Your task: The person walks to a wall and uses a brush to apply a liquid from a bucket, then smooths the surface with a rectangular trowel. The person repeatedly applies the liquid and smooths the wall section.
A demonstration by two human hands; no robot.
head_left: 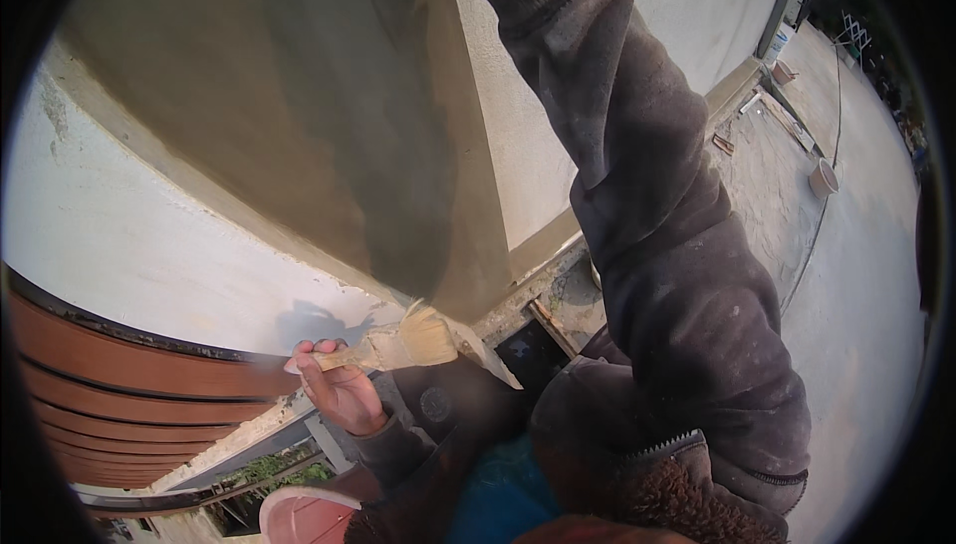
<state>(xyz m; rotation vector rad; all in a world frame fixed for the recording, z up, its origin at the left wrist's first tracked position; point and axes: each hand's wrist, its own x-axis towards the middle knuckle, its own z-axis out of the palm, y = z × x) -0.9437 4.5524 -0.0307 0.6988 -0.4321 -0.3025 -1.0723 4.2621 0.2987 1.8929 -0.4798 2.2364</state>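
A wide, pale-bristled paintbrush (418, 338) lies across the fingers of my left hand (344, 393), which is closed on its handle. Its bristles point right, close to the bottom edge of a smooth brown coated patch (349, 126) on the wall. My right arm (657, 186), in a dusty dark sleeve, reaches up across the picture to the top edge. The right hand itself lies beyond that edge, so what it holds does not show.
White wall (169, 216) borders the brown patch. Reddish-brown slats (139, 375) run along the lower left. A pink bucket (304, 514) stands at the bottom. Farther right, a small bucket (824, 178), a cable and loose pieces lie on the pale concrete floor (856, 275).
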